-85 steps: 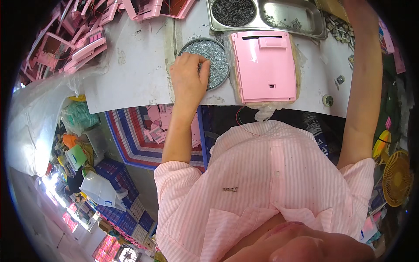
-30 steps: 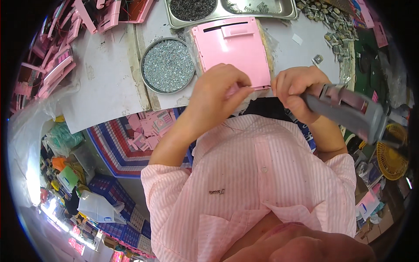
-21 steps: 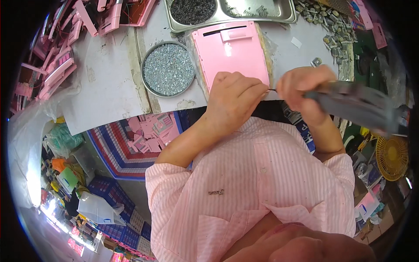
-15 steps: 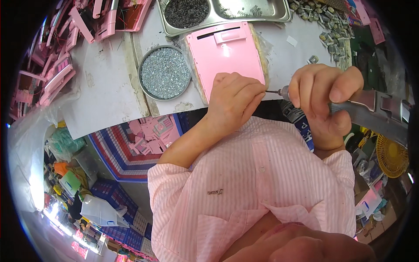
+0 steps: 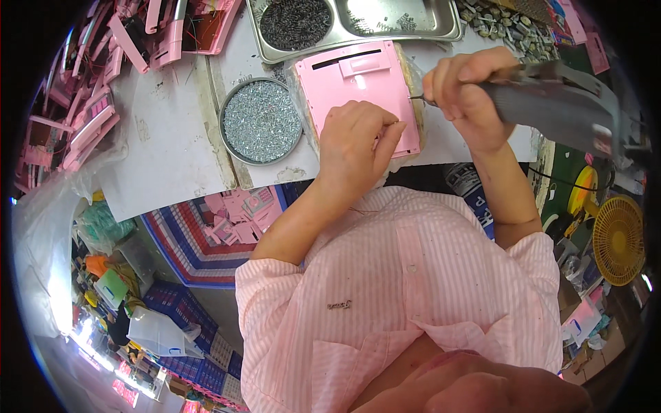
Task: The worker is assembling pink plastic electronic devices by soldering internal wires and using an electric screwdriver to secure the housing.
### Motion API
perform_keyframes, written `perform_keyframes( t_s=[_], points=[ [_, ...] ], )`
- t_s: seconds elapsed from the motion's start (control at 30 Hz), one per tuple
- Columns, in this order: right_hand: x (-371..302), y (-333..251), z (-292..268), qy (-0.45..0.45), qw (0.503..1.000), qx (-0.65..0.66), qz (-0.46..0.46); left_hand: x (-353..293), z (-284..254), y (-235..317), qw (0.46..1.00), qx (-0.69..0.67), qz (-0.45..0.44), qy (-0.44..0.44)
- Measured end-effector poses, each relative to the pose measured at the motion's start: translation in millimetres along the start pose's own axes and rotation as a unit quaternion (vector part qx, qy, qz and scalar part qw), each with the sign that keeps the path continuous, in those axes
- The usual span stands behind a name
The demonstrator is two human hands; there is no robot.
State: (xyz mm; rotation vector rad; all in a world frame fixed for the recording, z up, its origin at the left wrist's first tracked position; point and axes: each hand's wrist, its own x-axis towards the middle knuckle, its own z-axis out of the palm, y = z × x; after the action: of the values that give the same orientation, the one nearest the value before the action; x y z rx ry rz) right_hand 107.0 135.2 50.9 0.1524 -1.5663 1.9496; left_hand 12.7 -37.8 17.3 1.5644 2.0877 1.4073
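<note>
A pink plastic housing [image 5: 329, 88] with a dark slot near its far edge lies on a padded block [image 5: 416, 113] at the table's front. Over its near half rests my left hand [image 5: 351, 136], fingers curled and thumb against the fingertips; whatever they pinch is too small to make out. My right hand [image 5: 468, 93] is wrapped round a grey electric screwdriver [image 5: 551, 110] held sideways. Its thin bit points left, over the housing's right edge, a little beyond my left fingertips. Whether the bit touches the housing cannot be told.
A round tin of small silver screws [image 5: 261, 120] stands left of the housing. Behind is a metal tray [image 5: 385, 34] with dark springs. Small metal parts [image 5: 513, 27] lie far right; pink housings [image 5: 82, 124] pile up left. Below the table is a striped bin [image 5: 186, 237] of pink pieces.
My right hand has moved the screwdriver away from me and slightly left, so its bit is now over the housing's right edge. My left hand has shifted slightly left, away from the bit.
</note>
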Motion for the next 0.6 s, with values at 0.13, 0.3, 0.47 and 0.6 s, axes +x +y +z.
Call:
perform_keyframes(
  t_s=[0.13, 0.3, 0.47, 0.6],
  points=[
    [-1, 10, 1, -0.008, 0.995, -0.102, 0.012, -1, -6, 0, 0.999, 0.002, -0.007, -0.049],
    [1, 11, 2, -0.024, 0.993, -0.119, 0.014, 6, -5, 2, 1.0, -0.018, 0.005, -0.025],
    [16, -26, 10, -0.026, 0.998, 0.043, 0.022, 8, -2, 2, 1.0, -0.006, -0.004, -0.012],
    [20, -31, 20, -0.053, 0.996, 0.069, 0.015, 6, -1, -1, 0.999, -0.02, -0.006, -0.024]
  ],
)
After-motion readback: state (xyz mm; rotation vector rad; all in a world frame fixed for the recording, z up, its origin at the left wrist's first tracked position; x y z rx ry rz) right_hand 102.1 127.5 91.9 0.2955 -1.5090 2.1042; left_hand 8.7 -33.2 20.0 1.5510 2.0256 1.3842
